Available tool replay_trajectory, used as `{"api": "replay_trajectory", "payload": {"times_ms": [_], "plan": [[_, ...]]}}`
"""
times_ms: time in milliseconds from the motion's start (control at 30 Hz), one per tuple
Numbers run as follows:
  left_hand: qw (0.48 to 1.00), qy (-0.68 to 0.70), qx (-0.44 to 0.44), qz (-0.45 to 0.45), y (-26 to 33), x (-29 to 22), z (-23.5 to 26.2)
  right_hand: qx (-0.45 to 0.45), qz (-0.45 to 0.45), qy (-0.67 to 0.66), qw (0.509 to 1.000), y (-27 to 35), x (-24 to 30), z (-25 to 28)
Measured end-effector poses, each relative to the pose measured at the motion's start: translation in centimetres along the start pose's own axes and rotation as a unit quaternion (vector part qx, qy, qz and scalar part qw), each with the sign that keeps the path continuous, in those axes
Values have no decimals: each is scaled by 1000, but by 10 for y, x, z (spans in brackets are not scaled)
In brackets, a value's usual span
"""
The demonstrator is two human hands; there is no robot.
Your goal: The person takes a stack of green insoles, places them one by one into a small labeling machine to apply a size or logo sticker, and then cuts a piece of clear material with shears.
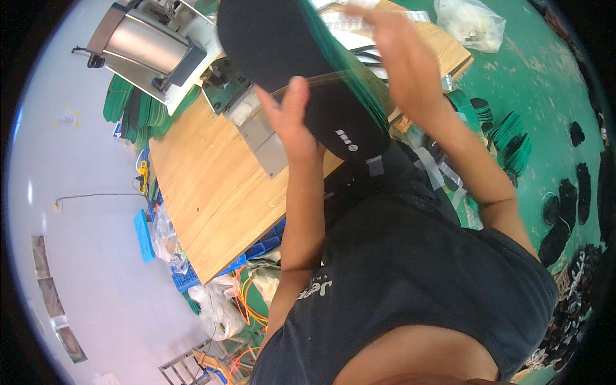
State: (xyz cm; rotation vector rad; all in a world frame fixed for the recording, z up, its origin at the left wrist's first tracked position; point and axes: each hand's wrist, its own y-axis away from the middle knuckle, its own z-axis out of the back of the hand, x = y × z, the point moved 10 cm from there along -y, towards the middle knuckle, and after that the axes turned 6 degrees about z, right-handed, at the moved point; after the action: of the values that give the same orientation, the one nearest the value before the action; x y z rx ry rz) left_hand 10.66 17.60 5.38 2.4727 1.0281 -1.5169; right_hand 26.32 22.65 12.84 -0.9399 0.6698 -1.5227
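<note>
A stack of black insoles [276,45] with green edges stands tilted in front of me, reaching past the top of the view. Pale print marks the heel end of its front insole. My left hand [292,125] is against the left side of the stack, thumb and fingers apart, not wrapped round it. On the other side, my right hand [410,67] is raised beside the green edges with its fingers stretched out, smeared by motion. The green edges near it are blurred too. Whether the right hand touches them I cannot tell.
A wooden table [218,186] carries a machine with a silver cylinder cover [147,42] and a grey metal plate [266,147]. Green insoles [128,109] are piled behind the machine. More insole stacks [510,141] lie on the green floor, and a plastic bag [471,25] stands beyond the table.
</note>
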Motion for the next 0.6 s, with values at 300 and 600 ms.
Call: {"api": "replay_trajectory", "payload": {"times_ms": [300,600], "plan": [[968,-147,205,5,-5,-6,-66,-107,-283,-375,876,23,-42,-3],[841,-345,417,-16,47,7,-115,-323,-433,-489,685,126,-69,52]]}}
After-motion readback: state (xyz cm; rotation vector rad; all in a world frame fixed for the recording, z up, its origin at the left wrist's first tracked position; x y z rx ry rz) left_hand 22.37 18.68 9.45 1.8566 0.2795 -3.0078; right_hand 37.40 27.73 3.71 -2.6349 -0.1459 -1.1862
